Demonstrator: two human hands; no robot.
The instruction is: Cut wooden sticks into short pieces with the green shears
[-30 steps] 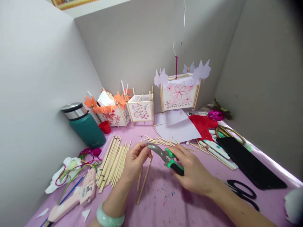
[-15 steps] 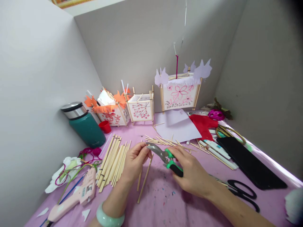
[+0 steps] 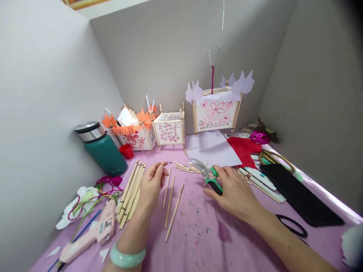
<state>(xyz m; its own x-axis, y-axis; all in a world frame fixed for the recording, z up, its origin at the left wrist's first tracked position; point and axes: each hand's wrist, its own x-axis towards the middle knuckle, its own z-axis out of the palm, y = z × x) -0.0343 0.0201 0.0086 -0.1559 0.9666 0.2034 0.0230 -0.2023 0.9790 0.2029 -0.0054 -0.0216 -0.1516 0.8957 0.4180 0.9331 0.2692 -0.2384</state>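
My left hand (image 3: 153, 181) is closed in a pinch above the bundled sticks; a pale tip of a wooden stick (image 3: 162, 164) shows at the fingertips, the remainder hidden. My right hand (image 3: 231, 190) is loosely around the green-and-black handles of the pruning shears (image 3: 213, 184), with its thumb spread away below them. The shears' curved blades point to the upper left, near short cut sticks (image 3: 183, 167). Between my hands, a few thin sticks (image 3: 174, 213) lie on the pink cloth. Long sticks (image 3: 129, 196) lie in a bundle beside my left wrist.
A teal bottle (image 3: 106, 155), a red cup (image 3: 126, 151) and a pink glue gun (image 3: 100, 228) stand or lie left. Paper lanterns (image 3: 170, 133) line the back, one of them (image 3: 217, 113) hung by wire. Right are a black phone-like slab (image 3: 300, 194) and black-handled scissors (image 3: 292, 224).
My left hand has moved left and slightly up, away from the shears. My right hand has carried the shears right and up, its grip loosened. Another thin stick shows between my hands.
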